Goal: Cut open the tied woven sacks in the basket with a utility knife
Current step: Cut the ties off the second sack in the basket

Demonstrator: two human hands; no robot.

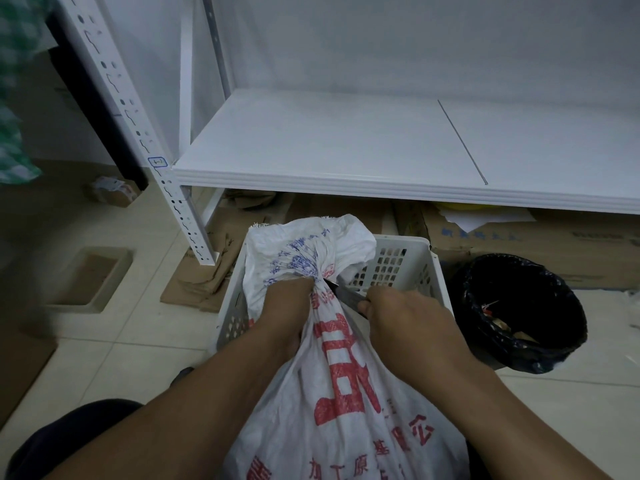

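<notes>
Left hand [289, 299] grips the sack [346, 393] at its neck; right hand [401, 317], at 3 o'clock, clenches the knife [348, 295]. I read red "加工原" on it; blue print illegible.

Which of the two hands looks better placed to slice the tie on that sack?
Right. The right hand holds the utility knife, its blade at the tied neck of the sack. The left hand grips the sack just below the tie, steadying it, so it should probably stay there.

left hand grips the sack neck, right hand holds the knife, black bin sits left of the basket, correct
No: in the head view the black bin sits right of the basket. Left hand and right hand are as you say.
</notes>
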